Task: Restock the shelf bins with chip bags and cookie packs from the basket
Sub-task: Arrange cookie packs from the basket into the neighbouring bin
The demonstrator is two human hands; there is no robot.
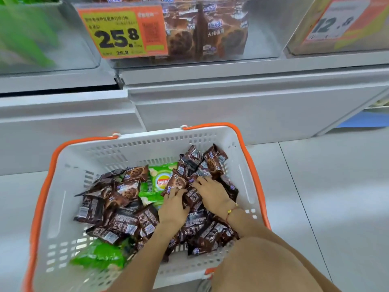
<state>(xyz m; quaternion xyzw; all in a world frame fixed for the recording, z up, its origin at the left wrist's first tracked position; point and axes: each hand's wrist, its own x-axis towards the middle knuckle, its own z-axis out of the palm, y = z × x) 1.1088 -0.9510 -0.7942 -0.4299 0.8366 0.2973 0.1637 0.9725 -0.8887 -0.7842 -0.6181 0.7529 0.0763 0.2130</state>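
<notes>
Both hands [197, 199] gather cookie packs [192, 196] mid-basket [147, 142].

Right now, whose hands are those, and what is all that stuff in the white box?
Those are a person's own two hands, seen from a camera worn on their head, so you look down just as they do. The white box is a shopping basket with orange handles, standing on the floor by a shop shelf. Inside lie many brown cookie packs and a few green chip bags. The left hand and the right hand are both reaching in, gathering brown cookie packs between them. Above is a clear shelf bin with the same brown cookie packs behind a price tag reading 25.8.
</notes>
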